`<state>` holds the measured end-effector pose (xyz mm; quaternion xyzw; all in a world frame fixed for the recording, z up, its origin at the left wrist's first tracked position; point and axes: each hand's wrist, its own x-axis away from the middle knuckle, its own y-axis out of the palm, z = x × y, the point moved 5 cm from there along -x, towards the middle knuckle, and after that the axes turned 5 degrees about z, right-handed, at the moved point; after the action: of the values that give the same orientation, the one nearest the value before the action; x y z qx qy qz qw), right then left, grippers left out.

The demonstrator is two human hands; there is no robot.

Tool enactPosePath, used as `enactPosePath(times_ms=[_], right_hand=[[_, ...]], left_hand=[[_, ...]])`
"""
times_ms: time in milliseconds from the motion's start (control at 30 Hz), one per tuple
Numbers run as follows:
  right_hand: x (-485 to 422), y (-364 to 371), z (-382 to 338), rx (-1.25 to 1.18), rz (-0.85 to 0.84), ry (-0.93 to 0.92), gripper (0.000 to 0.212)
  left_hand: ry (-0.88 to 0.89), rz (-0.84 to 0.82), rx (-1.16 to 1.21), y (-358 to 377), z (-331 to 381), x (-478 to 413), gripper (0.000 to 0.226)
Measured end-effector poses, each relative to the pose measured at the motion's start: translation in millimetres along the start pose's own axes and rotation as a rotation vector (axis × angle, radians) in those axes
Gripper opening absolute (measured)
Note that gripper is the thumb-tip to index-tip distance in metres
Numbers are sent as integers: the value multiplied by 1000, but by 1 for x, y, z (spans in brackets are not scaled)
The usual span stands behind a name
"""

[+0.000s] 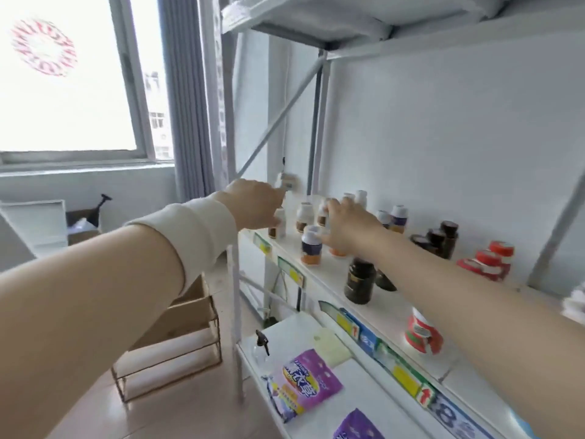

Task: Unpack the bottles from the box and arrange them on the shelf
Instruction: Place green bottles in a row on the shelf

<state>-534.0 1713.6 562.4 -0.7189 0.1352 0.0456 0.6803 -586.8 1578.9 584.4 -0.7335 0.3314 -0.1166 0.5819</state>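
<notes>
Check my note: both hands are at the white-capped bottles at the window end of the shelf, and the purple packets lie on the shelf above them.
Wrong on one point: the purple packets lie on the lower shelf, below the white-capped bottles, not above them, as the head view shows. The rest stands.

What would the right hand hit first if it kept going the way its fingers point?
Probably the white-capped bottle just beyond the right hand, at its fingertips; depth is unclear.
</notes>
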Motion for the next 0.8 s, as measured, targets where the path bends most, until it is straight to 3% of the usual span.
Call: enactPosePath(times_ms=[133,200,300,400,500,800], right_hand=[[-55,67,-114,-61,-95,-162,61],[-70,110,-167,-100,-199,-222,61],[-82,186,-231,-109,-471,-342,57],[-84,261,-266,6,-803,-422,53],[-105,316,-282,60,-937,-439,51],[-244,465,-281,2,-1049,-332,50]], left_hand=[[-174,-174,64,80,-119,36,38],[-237,-343,95,134,-164,56,40],[-276,-632,141,221,-211,77,48],[-245,-797,202,293,-233,91,50],[-217,-866,233,353,-247,84,48],[-267,-908,357,479,-322,-9,40]])
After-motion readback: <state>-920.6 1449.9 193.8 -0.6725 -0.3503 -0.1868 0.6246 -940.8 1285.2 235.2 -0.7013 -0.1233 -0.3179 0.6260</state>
